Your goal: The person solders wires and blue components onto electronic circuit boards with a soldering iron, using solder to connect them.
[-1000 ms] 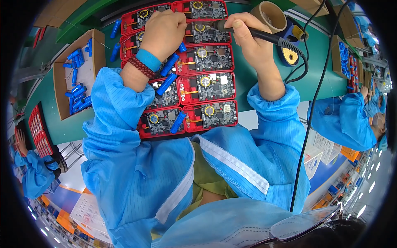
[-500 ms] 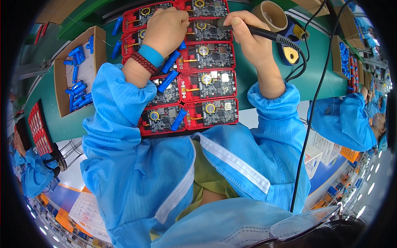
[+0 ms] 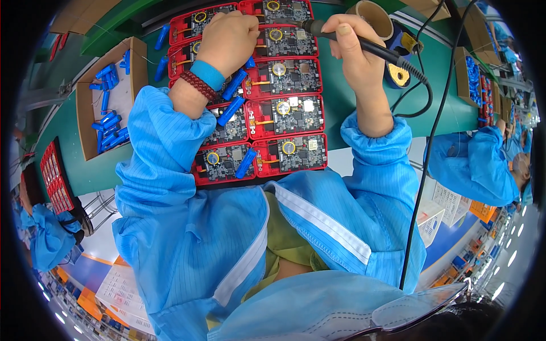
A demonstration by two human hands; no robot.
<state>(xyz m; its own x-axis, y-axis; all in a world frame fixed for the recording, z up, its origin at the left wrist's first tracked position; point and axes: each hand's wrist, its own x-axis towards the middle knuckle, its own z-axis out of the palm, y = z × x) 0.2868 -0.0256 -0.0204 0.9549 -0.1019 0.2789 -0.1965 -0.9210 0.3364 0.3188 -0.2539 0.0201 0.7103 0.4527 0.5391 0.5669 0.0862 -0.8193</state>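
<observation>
Rows of red cases (image 3: 324, 116) lie on the bench before me, each with a dark circuit board (image 3: 298, 112) inside. My left hand (image 3: 227, 42) is over the upper left cases, fingers closed and pinched near the case edge; what they hold, if anything, is hidden. My right hand (image 3: 358, 54) grips a soldering iron (image 3: 380, 51) by its black handle. The iron's tip points left toward the left fingertips, over the upper right cases. Several blue cylindrical batteries (image 3: 231, 112) rest across the left column of cases.
On the left, a cardboard box (image 3: 139, 68) holds more blue batteries. A brown tube (image 3: 372, 17) and an iron stand with a yellow sponge (image 3: 400, 75) are at the upper right. A black cable (image 3: 437, 125) hangs down on the right. Co-workers in blue sleeves (image 3: 469, 165) sit nearby.
My right hand has shifted slightly to the right with the soldering iron, its tip drawn back a little. My left hand is almost where it was.
</observation>
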